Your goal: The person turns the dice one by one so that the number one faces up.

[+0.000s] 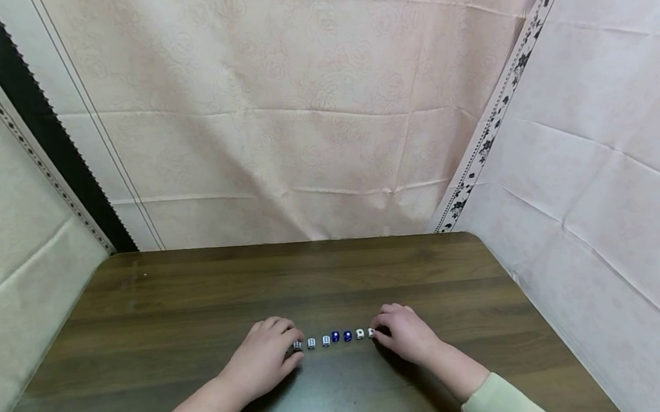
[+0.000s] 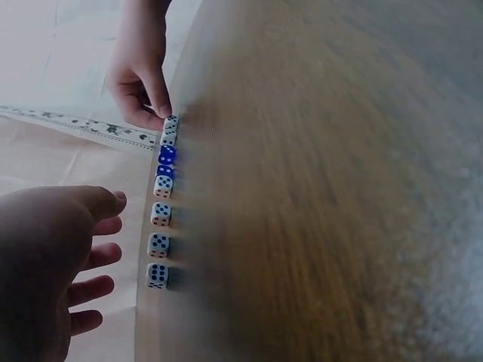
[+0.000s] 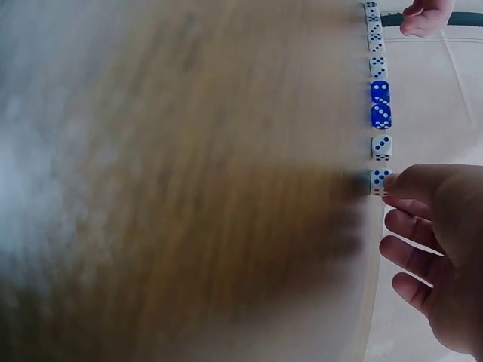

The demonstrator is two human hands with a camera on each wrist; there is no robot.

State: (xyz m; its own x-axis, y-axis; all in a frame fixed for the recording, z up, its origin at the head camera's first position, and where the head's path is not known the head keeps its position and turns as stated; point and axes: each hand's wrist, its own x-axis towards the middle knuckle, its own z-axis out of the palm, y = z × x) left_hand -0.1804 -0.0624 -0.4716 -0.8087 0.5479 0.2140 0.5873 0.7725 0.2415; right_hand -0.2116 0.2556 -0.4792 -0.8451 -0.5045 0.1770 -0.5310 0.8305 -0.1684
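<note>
Small dice stand in a row across the table. Two blue dice (image 3: 381, 115) with white pips are near the middle, with white dice (image 2: 161, 214) on both sides. At the right end, my right hand (image 1: 407, 334) pinches the last white die (image 3: 379, 182) between thumb and forefinger; its other fingers are bent loosely. My left hand (image 1: 265, 357) is at the left end of the row, thumb and fingers spread apart. In the left wrist view a gap shows between its fingertips and the end white die (image 2: 157, 275).
The brown wood-grain table (image 1: 289, 275) has rounded far corners. Pale patterned cloth (image 1: 312, 135) hangs behind it, with more white cloth (image 1: 613, 142) at the right and left sides. A black strip (image 1: 46, 126) runs down the left cloth.
</note>
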